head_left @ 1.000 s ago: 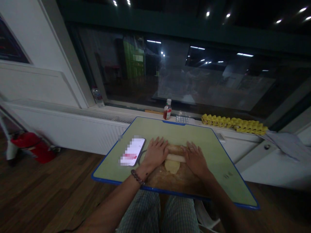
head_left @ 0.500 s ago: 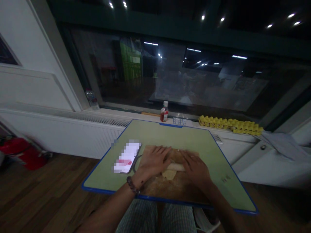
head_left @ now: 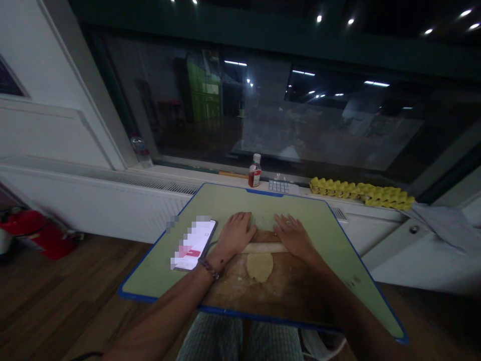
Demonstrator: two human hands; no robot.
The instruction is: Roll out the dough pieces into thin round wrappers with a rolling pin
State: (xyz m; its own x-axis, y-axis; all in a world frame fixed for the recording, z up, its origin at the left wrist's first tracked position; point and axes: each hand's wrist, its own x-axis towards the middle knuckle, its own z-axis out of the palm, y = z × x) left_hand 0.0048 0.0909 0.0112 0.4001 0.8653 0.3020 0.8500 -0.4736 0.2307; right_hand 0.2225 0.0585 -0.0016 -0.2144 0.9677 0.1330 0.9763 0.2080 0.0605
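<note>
A pale rolling pin (head_left: 265, 247) lies crosswise on a brown wooden board (head_left: 291, 296). My left hand (head_left: 235, 234) rests over its left end, fingers stretched out toward the window. Over the right end lies my right hand (head_left: 295, 235), also flat with its fingers extended. Both palms cover the ends of the pin, so these are hidden. A thin round of dough (head_left: 260, 268) sits on the board just on my side of the pin, its far edge touching or under it.
The board lies on a small green table (head_left: 229, 200) with blue edging. A lit phone (head_left: 196, 245) is left of my left hand. On the sill stand a red-labelled bottle (head_left: 254, 171) and yellow egg cartons (head_left: 361, 194). A red fire extinguisher (head_left: 35, 233) is at far left.
Both hands and the rolling pin have moved away from me, toward the window. More of the dough round now shows on my side of the pin.
</note>
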